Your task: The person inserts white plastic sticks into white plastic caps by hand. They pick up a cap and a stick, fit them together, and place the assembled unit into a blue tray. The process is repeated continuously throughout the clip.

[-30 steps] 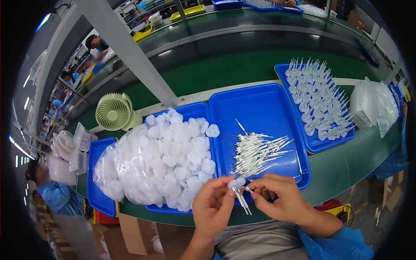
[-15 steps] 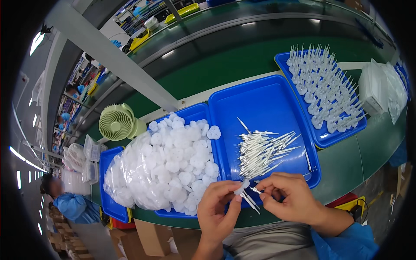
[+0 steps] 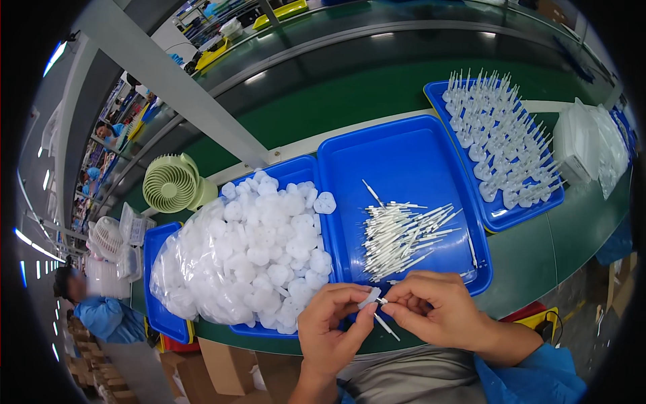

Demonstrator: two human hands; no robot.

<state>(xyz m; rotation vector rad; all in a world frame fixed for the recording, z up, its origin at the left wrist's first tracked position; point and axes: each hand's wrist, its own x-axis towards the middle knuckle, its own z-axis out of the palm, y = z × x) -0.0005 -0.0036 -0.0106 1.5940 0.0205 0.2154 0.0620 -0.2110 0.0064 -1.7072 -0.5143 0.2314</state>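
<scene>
My left hand (image 3: 334, 320) pinches a translucent white plastic disc (image 3: 369, 298) between thumb and fingers. My right hand (image 3: 437, 306) is closed on a thin white rod (image 3: 382, 300), whose tip meets the disc. Another white rod (image 3: 387, 326) slants down beneath the disc, beside my left thumb; what holds it is hidden. Just beyond my hands, a blue tray (image 3: 377, 158) carries a loose heap of white rods (image 3: 397, 239). Left of it, many similar discs (image 3: 276, 232) spill from a clear plastic bag (image 3: 178, 269) over another blue tray (image 3: 309, 167).
At the right, a blue tray (image 3: 498, 219) holds rows of discs with rods standing upright (image 3: 501, 145). White containers (image 3: 579, 145) sit beyond it. A green fan (image 3: 173, 185) stands at the left, by a grey post (image 3: 182, 87). Further left is a person in blue (image 3: 104, 320).
My right hand has moved left, bringing the rod's tip up against the disc. Fewer rods show hanging below my left hand. The whole view has shifted slightly.
</scene>
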